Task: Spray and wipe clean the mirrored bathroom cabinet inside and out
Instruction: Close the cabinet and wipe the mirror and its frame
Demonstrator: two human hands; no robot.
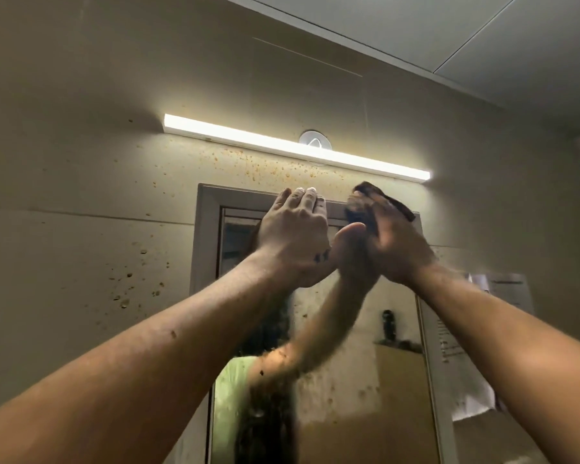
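- Progress, as I judge it, is at the outside stage. The work is on the top rail of the grey-framed mirrored bathroom cabinet (208,229), and much is left.
- Left hand (293,232) lies flat on that top rail. Its fingers (303,199) are straight and released, with the tips reaching the upper edge. It grasps nothing and seems to steady the cabinet.
- Right hand (395,246) has its fingers clenched round a dark crumpled cloth (362,199). The cloth is pressed on the rail just to the right of the left fingers. The hand is blurred, which suggests a wiping stroke.
- Cabinet door, below the fingers, appears closed, so the inside is hidden. I take the interior as not yet done, though the view cannot confirm it.
- Mirror glass (349,380), well below both sets of fingers, carries brown specks and smears in its lower half. The face therefore needs more wiping.
- Spray bottle: none shows anywhere in view. Whether the rail is wet under the cloth cannot be told.
- Beige wall panel (81,262), to the left of and above the fingers, is spattered with brown spots. They are thickest just above the fingers, under the long white lit strip lamp (295,147). That dirt lies outside the task as worded.
- White printed paper sheet (449,336) hangs to the right of and below the right fingers, beside the cabinet edge. It would want keeping dry.
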